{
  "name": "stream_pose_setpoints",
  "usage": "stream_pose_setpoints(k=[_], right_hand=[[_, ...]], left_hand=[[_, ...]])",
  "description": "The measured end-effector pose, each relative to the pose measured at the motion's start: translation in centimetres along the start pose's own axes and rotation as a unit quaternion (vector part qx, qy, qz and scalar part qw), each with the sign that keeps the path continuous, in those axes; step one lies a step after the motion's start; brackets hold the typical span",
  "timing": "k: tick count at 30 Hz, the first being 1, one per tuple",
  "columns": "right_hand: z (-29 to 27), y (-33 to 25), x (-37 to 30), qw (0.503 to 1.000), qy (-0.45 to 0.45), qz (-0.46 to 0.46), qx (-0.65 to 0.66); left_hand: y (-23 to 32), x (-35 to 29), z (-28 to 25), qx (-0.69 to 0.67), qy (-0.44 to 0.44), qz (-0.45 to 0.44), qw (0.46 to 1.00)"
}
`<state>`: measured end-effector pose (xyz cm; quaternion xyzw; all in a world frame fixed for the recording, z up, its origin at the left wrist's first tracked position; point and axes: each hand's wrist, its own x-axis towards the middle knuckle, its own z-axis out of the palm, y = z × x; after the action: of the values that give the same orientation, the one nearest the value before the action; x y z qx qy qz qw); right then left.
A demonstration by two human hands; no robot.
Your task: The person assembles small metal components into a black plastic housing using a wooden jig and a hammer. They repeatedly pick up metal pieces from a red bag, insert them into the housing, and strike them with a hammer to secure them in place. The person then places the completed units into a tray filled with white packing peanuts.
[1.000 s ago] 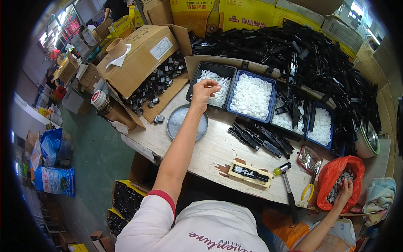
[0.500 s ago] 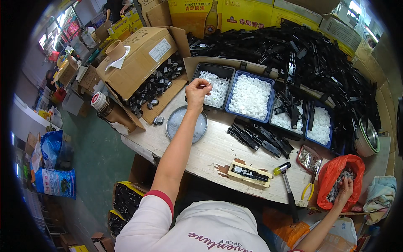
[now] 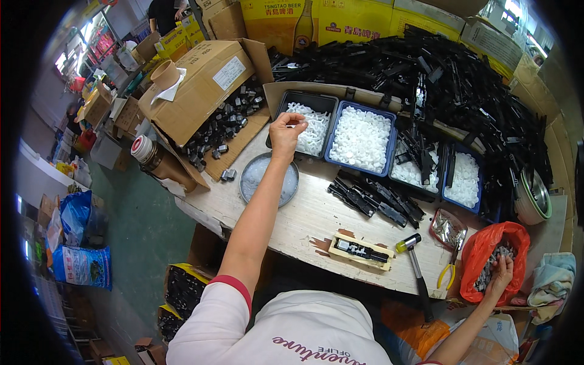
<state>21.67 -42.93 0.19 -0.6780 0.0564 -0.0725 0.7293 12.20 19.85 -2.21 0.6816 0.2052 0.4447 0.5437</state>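
My left hand (image 3: 285, 135) is closed in a pinch over the near edge of a black bin (image 3: 333, 115) of small white plastic pieces (image 3: 312, 135). Whatever its fingertips hold is too small to make out. Off to the right, my right hand (image 3: 500, 279) reaches into a red plastic bag (image 3: 471, 267) of small grey parts (image 3: 488, 272). Its fingers curl against those parts, with the tips partly hidden. On the table between my arms, a cream-coloured holder (image 3: 336, 250) lies with a black, elongated assembly (image 3: 365, 250) set in it.
Beside the holder lies a hammer (image 3: 416, 267); yellow-handled pliers (image 3: 448, 275) rest near the bag. A round metal dish (image 3: 244, 190) sits under my left forearm. Blue bins of white pieces (image 3: 362, 139) line the back, before a large heap of black parts (image 3: 377, 73). Loose black assemblies (image 3: 380, 201) lie mid-table.
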Motion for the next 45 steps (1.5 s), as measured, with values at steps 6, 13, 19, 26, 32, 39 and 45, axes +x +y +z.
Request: stream_pose_setpoints(k=[6,13,19,26,32,39,45], right_hand=[[0.0,0.0,0.0,1.000,0.005,-0.004,-0.022],[0.1,0.0,0.1,1.000,0.001,-0.010,-0.023],[-0.2,0.1,-0.1,0.999,-0.008,-0.004,-0.031],[-0.3,0.1,-0.1,0.999,-0.002,-0.007,-0.038],[0.0,0.0,-0.1,0.999,0.000,-0.009,-0.033],[-0.1,0.2,0.0,1.000,0.002,-0.007,-0.024],[0.0,0.1,0.2,1.000,-0.006,-0.009,-0.021]], left_hand=[[0.7,0.0,-0.3,-0.146,0.018,-0.082,0.986],[0.2,0.4,-0.6,-0.158,-0.003,-0.146,0.977],[0.2,0.5,-0.5,-0.067,-0.009,-0.073,0.995],[0.4,0.4,-0.1,-0.105,-0.059,-0.102,0.987],[1.5,-0.2,0.1,0.028,-0.126,-0.149,0.980],[2.2,-0.2,0.9,0.095,-0.183,-0.145,0.968],[1.1,0.1,0.8,0.198,-0.134,0.067,0.969]])
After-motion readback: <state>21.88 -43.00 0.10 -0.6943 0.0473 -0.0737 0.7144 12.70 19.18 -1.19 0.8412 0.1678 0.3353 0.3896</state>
